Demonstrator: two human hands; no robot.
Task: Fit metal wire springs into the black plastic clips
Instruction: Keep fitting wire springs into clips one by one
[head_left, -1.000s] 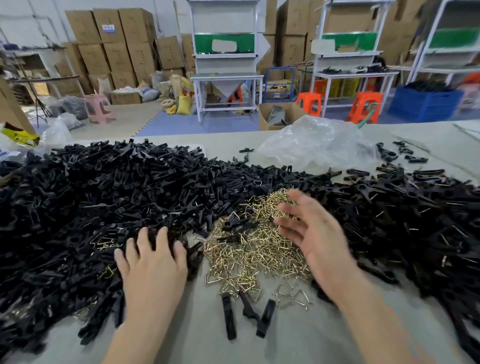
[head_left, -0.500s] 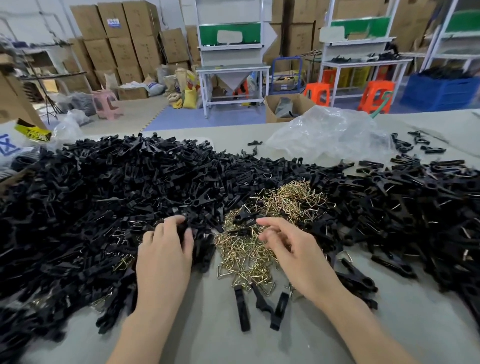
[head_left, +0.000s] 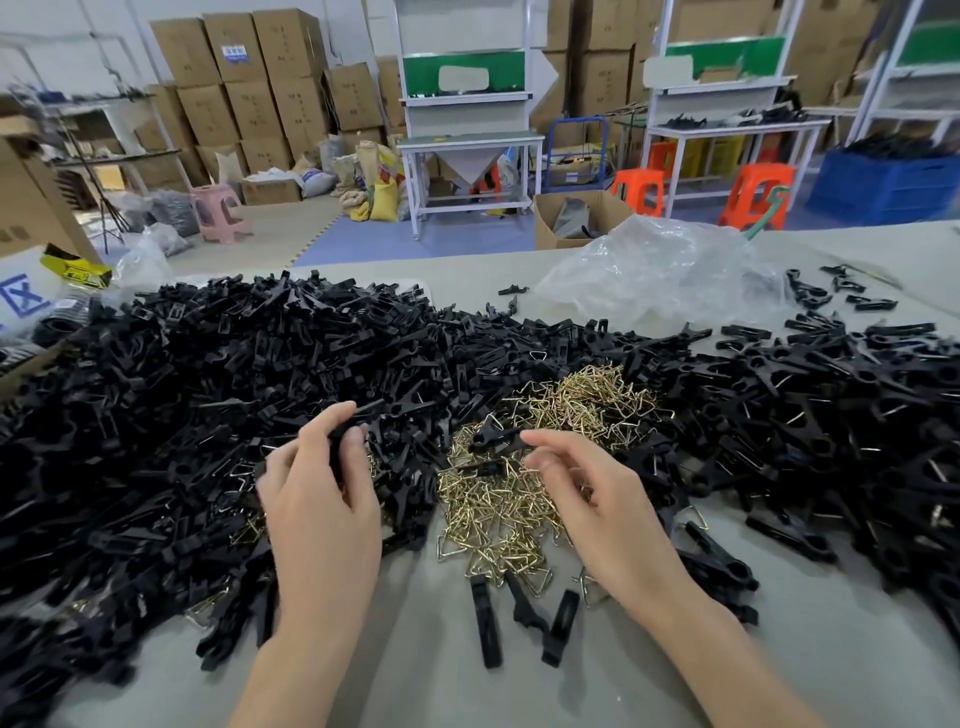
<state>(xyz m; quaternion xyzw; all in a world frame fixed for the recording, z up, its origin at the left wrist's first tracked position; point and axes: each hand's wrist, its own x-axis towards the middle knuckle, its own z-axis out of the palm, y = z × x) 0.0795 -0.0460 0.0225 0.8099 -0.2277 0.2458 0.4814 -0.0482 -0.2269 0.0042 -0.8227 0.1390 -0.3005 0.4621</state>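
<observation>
BENCH WORK: A worker's left hand (head_left: 322, 509) holds one black clip (head_left: 347, 431) just above the heap of clips (head_left: 197, 395) that covers the left and far side of the bench (head_left: 415, 686). Its grip pinches the part between thumb and fingertips. The right hand (head_left: 597, 499) hovers over the brass-coloured springs (head_left: 498, 509), which are piled mid-bench with black parts on either side. Its fingers are loosely curled and the forefinger reaches forward. Whether that grip already pinches a spring cannot be told, as a glint of wire near the palm is too small to read. Three loose clips (head_left: 485, 623) lie on bare bench just in front of the springs. A crumpled clear bag (head_left: 660, 275) sits behind the heaps.

The step in hand looks like the pick-up, with a clip secured and a spring being sought. No wire shows in the held clip. The next move would call for the right hand to single out one spring from a tangled pile, where neighbours may well come up hooked together. The spring would then go to the clip, turned so the wire lines up with its seat, while the left hand keeps the clip steady and facing the right way.
</observation>
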